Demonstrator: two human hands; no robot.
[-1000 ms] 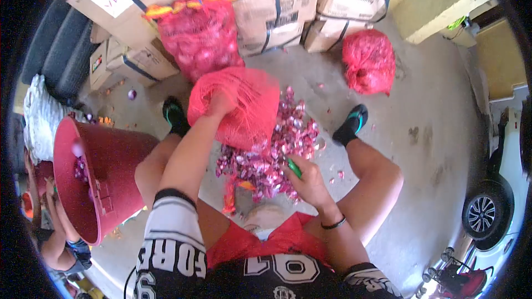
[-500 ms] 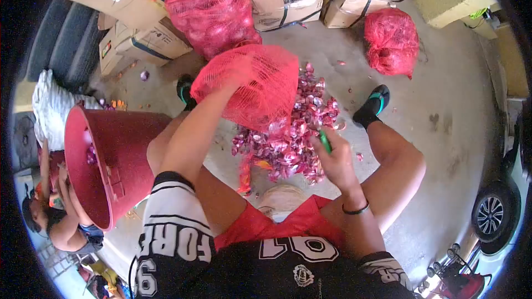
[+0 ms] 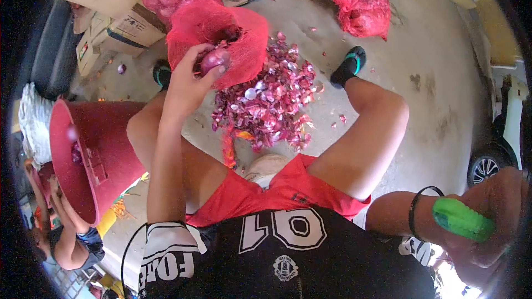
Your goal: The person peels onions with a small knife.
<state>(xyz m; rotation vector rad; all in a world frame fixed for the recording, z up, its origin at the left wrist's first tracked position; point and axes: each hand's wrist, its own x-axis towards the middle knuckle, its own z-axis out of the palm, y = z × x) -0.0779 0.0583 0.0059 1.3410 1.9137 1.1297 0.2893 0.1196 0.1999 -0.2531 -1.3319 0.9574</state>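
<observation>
My left hand (image 3: pixel 188 80) holds a red onion (image 3: pixel 214 59) just in front of the open red mesh sack (image 3: pixel 221 33), which stands on the floor between my feet. My right hand (image 3: pixel 487 238) is raised close to the camera at the lower right and grips a green-handled tool (image 3: pixel 463 220); its blade is hidden. A heap of purple onion peels (image 3: pixel 271 102) lies on the concrete floor in front of me.
A red plastic bucket (image 3: pixel 94 155) with a few onions stands at my left, next to another person (image 3: pixel 61 227) crouched low. Cardboard boxes (image 3: pixel 119 27) and other red mesh sacks (image 3: pixel 363 0) line the back. A parked car (image 3: pixel 499 133) is at right.
My left hand came out of the mesh sack holding an onion. My right hand lifted away from the peel heap to the lower right, near the camera, still gripping the green tool.
</observation>
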